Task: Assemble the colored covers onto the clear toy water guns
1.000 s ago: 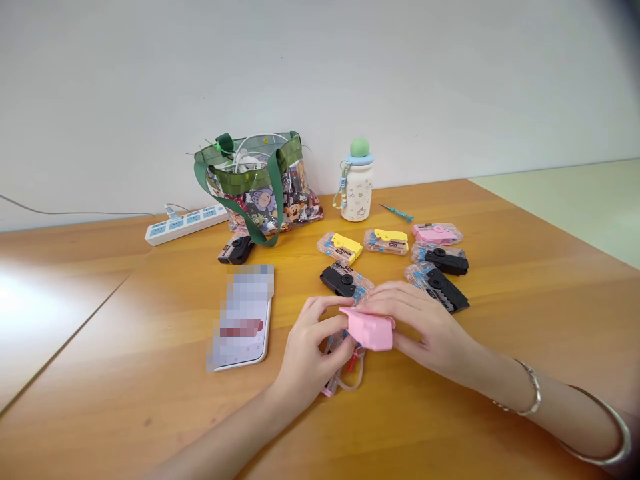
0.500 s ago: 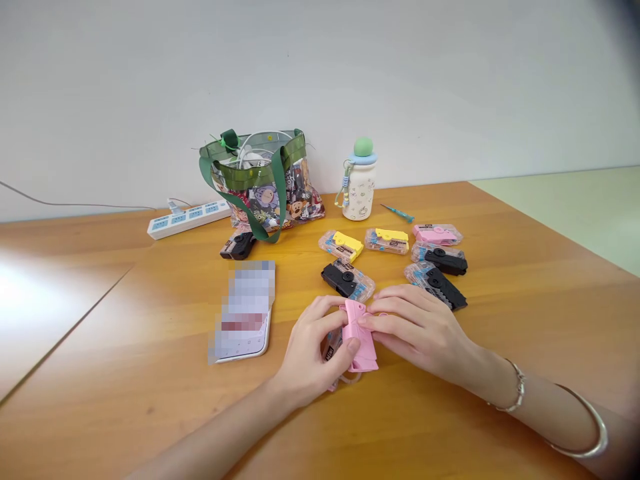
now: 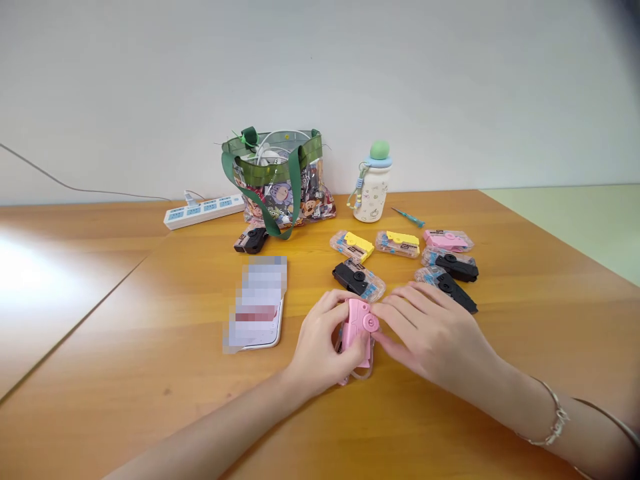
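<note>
My left hand [image 3: 325, 340] is closed around a small pink toy gun [image 3: 356, 327] with a clear plastic body, its thumb pressed across the pink top piece. On that pink face sits a round pink disc [image 3: 371, 323]. The fingertips of my right hand [image 3: 430, 327] touch the disc and the edge beside it, with thumb and index finger on either side. Part of the clear body and a loop-shaped guard show below. Just beyond my hands lies a black-and-clear toy gun [image 3: 357, 277].
Behind lie two yellow ones [image 3: 359, 245], another pink one [image 3: 447, 241] and more black ones [image 3: 457, 267]. A phone [image 3: 260, 300], a power strip [image 3: 205, 212], a clear bag [image 3: 280, 193], a bottle [image 3: 374, 193] and a teal screwdriver [image 3: 410, 217] are also on the table.
The pink disc now shows on the toy gun's face, where earlier it was mostly under my right fingers. The toy gun is turned slightly. The whole view has shifted a little.
</note>
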`<state>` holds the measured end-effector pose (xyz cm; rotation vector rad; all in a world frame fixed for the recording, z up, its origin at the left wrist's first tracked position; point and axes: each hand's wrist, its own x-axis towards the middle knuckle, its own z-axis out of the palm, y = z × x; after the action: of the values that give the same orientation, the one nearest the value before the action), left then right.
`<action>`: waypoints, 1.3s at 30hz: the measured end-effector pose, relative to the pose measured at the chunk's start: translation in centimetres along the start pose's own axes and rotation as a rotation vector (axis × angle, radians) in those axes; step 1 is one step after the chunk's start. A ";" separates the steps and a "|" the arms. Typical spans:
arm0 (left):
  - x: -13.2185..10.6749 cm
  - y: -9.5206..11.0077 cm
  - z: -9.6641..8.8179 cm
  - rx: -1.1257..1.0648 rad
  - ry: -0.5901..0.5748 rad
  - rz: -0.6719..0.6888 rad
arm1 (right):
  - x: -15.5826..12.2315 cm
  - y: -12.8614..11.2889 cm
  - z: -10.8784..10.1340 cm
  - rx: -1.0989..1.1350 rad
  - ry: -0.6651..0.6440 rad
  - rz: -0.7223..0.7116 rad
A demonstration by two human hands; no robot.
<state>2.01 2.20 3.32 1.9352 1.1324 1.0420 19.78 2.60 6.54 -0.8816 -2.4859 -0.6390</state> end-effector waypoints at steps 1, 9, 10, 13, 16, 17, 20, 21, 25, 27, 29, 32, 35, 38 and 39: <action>0.0 -0.1 0.0 0.002 0.002 0.004 | 0.3 0.0 0.1 -0.030 -0.017 -0.030; 0.0 -0.3 -0.1 0.001 0.020 -0.027 | 1.4 -0.4 1.3 -0.185 -0.083 -0.229; 0.0 -0.3 -0.1 0.001 0.024 -0.033 | 1.5 -0.5 1.4 -0.192 -0.084 -0.229; 0.1 -0.5 0.0 0.006 0.040 -0.054 | 1.5 -0.7 2.0 -0.217 -0.095 -0.200; 0.1 -0.7 0.1 0.019 0.054 -0.077 | 1.9 -0.7 2.4 -0.179 -0.123 -0.138; 0.1 -0.7 0.1 0.023 0.058 -0.084 | 2.1 -0.5 2.5 -0.146 -0.127 -0.118; 0.2 -0.6 0.0 0.014 0.057 -0.100 | 2.4 0.2 2.1 -0.003 -0.149 -0.028; 0.2 -0.6 0.0 0.003 0.053 -0.104 | 2.4 0.6 1.9 0.050 -0.169 0.020; 0.4 -0.7 0.0 -0.037 0.057 -0.096 | 1.1 2.5 1.6 0.190 -0.219 0.169; 0.5 -0.8 0.0 -0.040 0.058 -0.094 | 0.0 3.6 1.8 0.235 -0.192 0.201; 0.5 -0.9 0.0 -0.034 0.055 -0.098 | -1.1 4.5 2.2 0.273 -0.170 0.222; 0.6 -1.1 -0.1 -0.035 0.041 -0.102 | -2.4 5.4 2.7 0.273 -0.171 0.242; 0.6 -1.2 -0.1 -0.075 0.029 -0.111 | -2.9 5.7 2.9 0.247 -0.229 0.233; 0.5 -1.3 -0.1 -0.120 0.028 -0.131 | -2.9 5.6 2.7 0.252 -0.299 0.222; 0.5 -1.3 -0.1 -0.133 0.027 -0.135 | -2.9 5.6 2.6 0.261 -0.310 0.226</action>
<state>1.61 3.20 2.44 1.7215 1.1619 1.0460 24.93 6.53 4.49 -1.2078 -2.6000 -0.1032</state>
